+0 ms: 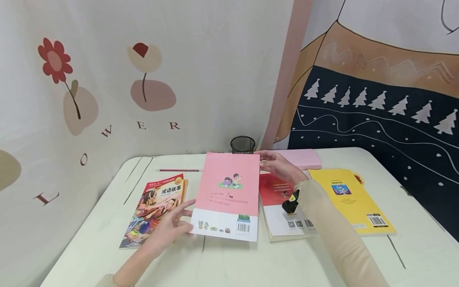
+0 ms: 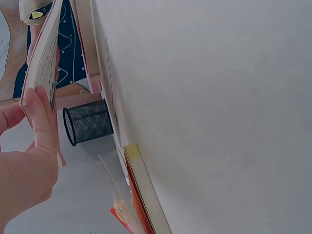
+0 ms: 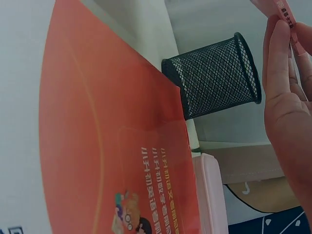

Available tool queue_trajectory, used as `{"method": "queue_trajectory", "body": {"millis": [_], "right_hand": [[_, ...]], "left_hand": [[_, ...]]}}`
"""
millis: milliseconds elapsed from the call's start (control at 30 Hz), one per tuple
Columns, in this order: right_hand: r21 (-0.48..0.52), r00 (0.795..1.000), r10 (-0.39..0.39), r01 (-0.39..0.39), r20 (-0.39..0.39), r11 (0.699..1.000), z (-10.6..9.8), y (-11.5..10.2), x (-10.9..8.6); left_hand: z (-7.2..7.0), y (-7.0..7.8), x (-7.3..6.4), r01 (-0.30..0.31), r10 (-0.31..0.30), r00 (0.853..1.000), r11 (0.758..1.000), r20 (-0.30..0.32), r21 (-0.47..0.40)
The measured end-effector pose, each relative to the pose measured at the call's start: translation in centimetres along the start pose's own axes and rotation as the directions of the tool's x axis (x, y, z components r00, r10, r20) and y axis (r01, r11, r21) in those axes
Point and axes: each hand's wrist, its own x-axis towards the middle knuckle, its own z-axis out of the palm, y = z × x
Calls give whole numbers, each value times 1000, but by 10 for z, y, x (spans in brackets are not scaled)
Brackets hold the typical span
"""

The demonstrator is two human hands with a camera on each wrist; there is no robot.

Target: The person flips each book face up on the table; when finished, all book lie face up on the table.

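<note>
A pink and white book [image 1: 226, 193] is held up over the middle of the table, its barcode side towards me. My left hand [image 1: 171, 227] pinches its lower left edge, and in the left wrist view the fingers and thumb [image 2: 34, 141] lie on opposite sides of it. The right hand [image 1: 277, 164] grips the upper right corner; the right wrist view shows that hand [image 3: 292, 97] around the book's spine [image 3: 285, 13]. Left of it lies a colourful storybook [image 1: 152, 211] on top of another book. To the right is a red and white book [image 1: 283, 215].
Farther right lies a yellow book [image 1: 349, 199]. Behind the pink book stands a black mesh pen holder [image 1: 243, 144]. Near the back edge are a pink case [image 1: 299, 158] and a dark red pencil [image 1: 179, 170]. Printed curtains [image 1: 215, 79] hang behind the table [image 1: 229, 263].
</note>
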Motion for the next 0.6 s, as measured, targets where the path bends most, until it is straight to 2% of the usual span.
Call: {"method": "queue_trajectory", "body": {"millis": [200, 300, 467, 600], "right_hand": [[10, 999, -37, 37, 21, 999, 1, -1, 0], [51, 998, -58, 56, 27, 997, 2, -3, -1], [128, 997, -65, 60, 32, 990, 5, -8, -2], [150, 997, -67, 60, 46, 987, 8, -13, -3]], "left_hand": [[-3, -3, 2, 1, 2, 999, 999, 49, -50], [-4, -5, 3, 0, 5, 997, 998, 80, -55], [-5, -7, 4, 31, -25, 993, 998, 116, -51], [-5, -8, 5, 55, -44, 988, 996, 149, -73]]}}
